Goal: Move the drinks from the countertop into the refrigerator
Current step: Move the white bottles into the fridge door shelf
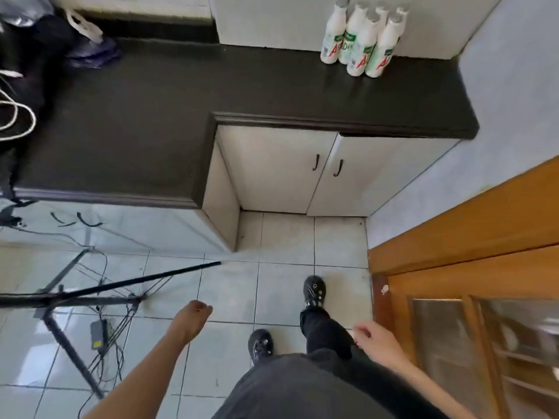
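Perhaps six bottles on countertop.

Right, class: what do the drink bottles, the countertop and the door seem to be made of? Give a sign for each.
Drink bottles: likely plastic, white and opaque, printed labels. Countertop: dark, matte, moulded edge; stone or laminate, unclear. Door: wood, orange-brown with a varnish-like sheen, glazed panels.

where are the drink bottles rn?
Head view, upper right: the bottles stand clustered on the black countertop near the back wall, above the two-door cabinet.
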